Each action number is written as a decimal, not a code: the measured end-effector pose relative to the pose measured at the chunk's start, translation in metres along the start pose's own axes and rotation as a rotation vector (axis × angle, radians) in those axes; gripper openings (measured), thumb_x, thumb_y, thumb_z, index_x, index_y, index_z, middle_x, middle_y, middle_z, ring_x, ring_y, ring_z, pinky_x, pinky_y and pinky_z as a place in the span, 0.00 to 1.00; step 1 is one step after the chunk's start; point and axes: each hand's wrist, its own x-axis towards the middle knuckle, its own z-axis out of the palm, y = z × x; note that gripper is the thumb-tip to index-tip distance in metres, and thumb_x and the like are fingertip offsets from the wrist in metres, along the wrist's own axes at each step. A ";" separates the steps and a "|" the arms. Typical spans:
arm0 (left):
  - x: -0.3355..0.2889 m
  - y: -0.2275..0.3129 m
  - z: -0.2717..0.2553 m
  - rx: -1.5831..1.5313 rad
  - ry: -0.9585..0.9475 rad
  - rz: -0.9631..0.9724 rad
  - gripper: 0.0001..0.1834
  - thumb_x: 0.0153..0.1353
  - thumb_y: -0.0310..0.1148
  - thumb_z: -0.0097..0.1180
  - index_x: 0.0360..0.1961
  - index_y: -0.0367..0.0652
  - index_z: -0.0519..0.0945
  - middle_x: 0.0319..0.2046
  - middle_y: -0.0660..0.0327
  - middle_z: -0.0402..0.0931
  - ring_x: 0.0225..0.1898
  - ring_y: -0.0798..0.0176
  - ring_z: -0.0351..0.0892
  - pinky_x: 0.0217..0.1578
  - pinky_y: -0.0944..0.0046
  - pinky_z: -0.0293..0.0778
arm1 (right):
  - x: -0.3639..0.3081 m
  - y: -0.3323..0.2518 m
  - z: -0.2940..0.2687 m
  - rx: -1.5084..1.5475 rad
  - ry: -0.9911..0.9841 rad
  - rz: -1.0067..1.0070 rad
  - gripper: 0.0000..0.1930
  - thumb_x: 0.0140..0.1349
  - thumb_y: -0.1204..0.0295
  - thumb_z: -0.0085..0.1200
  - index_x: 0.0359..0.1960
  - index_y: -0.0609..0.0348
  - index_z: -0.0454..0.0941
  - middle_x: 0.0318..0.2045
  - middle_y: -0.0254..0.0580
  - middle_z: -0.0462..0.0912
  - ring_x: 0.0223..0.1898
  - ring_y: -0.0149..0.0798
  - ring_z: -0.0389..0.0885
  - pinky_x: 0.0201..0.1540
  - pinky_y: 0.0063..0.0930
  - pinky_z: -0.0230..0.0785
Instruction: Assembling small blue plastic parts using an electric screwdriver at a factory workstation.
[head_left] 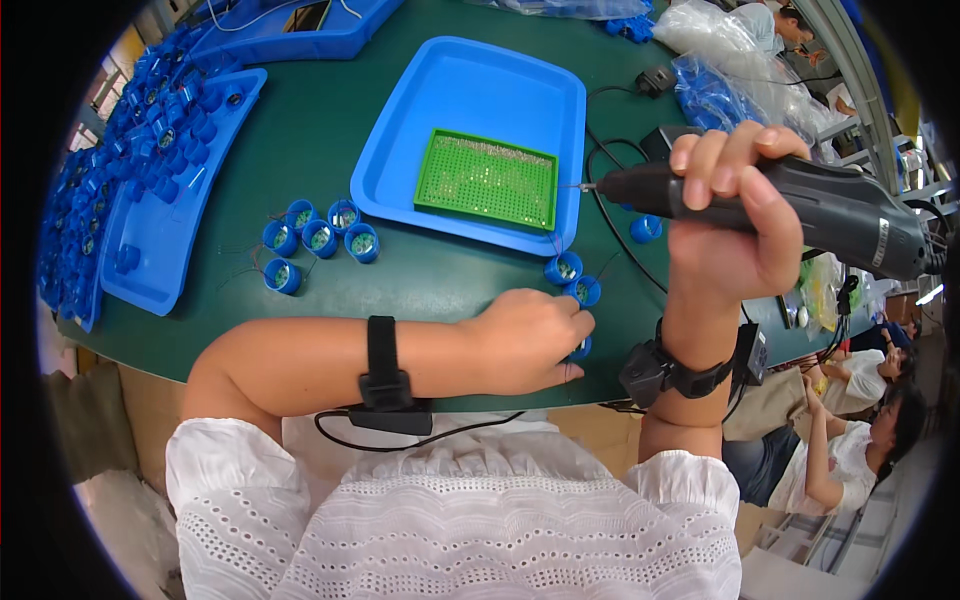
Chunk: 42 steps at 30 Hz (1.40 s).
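The right hand (735, 215) is raised at the right of the table (310, 130), its fingers wrapped firmly around the body of a dark power screwdriver (845, 205). The tool lies nearly level across the view, its thin bit pointing left over the rim of the large blue tray (470, 90), near the green tray (485, 195); whether the tip carries anything is too small to tell. The left hand (530, 340) is low at the near edge, fingers curled closed around a blue cup (581, 349), of which only a sliver shows; this grip probably keeps the cup steady. Two more cups (563, 267) stand just beyond that hand, apparently within easy reach. The green tray sits inside the large blue tray, its holed surface scattered with small shiny pieces; the outer rim likely catches strays. Six wired cups (319, 238) with green inserts stand grouped to the left, seemingly kept apart from the heap of cups (160, 130) in and around the far-left tray (165, 260). Black straps (383, 360) circle both forearms near the wrists.
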 end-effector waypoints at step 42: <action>-0.055 -0.045 -0.054 -0.099 0.263 -0.287 0.16 0.42 0.32 0.65 0.31 0.38 0.72 0.25 0.54 0.73 0.24 0.51 0.75 0.23 0.56 0.70 | -0.012 0.064 -0.005 -0.159 -0.005 0.309 0.12 0.49 0.84 0.47 0.37 0.67 0.66 0.21 0.41 0.72 0.19 0.31 0.71 0.23 0.22 0.66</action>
